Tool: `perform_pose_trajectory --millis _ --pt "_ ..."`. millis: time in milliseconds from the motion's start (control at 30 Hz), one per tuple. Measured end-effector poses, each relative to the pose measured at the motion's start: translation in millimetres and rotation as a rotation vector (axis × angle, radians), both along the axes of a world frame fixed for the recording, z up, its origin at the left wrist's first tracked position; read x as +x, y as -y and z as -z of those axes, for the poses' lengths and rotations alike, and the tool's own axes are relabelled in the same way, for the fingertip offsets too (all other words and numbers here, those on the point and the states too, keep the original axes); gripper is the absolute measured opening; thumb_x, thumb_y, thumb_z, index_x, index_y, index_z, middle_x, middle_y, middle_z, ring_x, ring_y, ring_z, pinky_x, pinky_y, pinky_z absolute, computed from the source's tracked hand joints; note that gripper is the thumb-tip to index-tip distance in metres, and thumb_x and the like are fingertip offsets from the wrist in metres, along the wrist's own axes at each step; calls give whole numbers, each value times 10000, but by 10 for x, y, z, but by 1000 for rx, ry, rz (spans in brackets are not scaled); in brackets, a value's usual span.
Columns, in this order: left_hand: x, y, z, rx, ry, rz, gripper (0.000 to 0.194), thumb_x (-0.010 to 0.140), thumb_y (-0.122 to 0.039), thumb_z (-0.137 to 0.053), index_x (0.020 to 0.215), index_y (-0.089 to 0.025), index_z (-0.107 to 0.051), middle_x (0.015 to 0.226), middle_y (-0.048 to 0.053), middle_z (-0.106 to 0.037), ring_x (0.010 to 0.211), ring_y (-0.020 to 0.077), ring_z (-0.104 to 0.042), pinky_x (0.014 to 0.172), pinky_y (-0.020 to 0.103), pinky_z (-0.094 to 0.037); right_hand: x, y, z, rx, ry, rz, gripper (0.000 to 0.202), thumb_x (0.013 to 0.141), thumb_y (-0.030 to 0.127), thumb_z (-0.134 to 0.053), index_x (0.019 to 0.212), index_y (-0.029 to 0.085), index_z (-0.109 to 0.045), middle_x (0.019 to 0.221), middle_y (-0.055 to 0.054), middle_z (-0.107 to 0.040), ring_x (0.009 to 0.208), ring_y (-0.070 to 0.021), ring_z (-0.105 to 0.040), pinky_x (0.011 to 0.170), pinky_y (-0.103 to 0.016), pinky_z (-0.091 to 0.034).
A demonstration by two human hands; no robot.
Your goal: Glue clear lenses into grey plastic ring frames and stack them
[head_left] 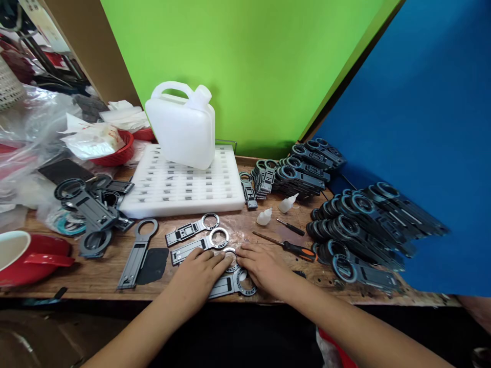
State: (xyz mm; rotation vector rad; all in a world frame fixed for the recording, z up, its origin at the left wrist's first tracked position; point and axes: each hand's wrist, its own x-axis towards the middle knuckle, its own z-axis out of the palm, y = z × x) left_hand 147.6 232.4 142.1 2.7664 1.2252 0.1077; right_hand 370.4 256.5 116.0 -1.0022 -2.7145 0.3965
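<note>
A grey ring-ended bracket (230, 259) lies at the front middle of the bench, with both hands on it. My left hand (199, 271) covers its long body, the fingers closed over it and the thumb at the ring. My right hand (263, 263) presses its fingertips together on the ring's right edge. What lies under the fingers is hidden. Just below is another bracket (245, 282), partly covered by the left hand. Two more, an upper bracket (192, 230) and a middle bracket (199, 246), lie above the left hand.
An orange-black screwdriver (299, 250), a small screwdriver (290, 227) and small white bottles (264, 216) lie right. Stacked brackets (353, 225) fill the right side. A white jug (184, 128) stands on a white foam tray (180, 208). A red mug (42, 260) is left, near loose brackets (94, 207).
</note>
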Motion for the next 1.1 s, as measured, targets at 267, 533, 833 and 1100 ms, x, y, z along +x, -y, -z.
perform_pose_trajectory --millis 267,533,833,1100 --pt "162 -41 -38 -42 -29 -102 342 864 -75 -422 1143 -190 -582 1011 81 -669 885 226 -592 780 372 -401 -196 -260 -380 -98 84 64 208 823 112 -513 936 183 -671 873 -58 -675 845 -193 -576 786 -304 -436" --pt "367 -92 49 -21 -17 -241 315 846 -87 -459 1117 -139 -611 1001 136 -624 933 271 -567 742 388 -416 -714 -968 -695 33 39 208 303 893 148 -422 1117 194 -622 1063 -58 -648 1017 -182 -544 892 -279 -392" --pt "205 17 54 7 144 -267 432 796 -68 -486 1175 -255 -578 1111 80 -612 987 241 -550 822 391 -441 -1359 -1950 -787 -22 297 272 212 924 276 -506 1070 161 -607 1053 -72 -632 924 -198 -613 804 -378 -496" --pt "-12 368 294 136 525 -294 377 876 -111 -431 1220 -224 -535 1084 92 -613 990 223 -559 855 386 -462 -1428 -1827 -821 21 313 290 201 932 194 -478 1061 98 -600 1130 -134 -594 971 -227 -600 823 -388 -491"
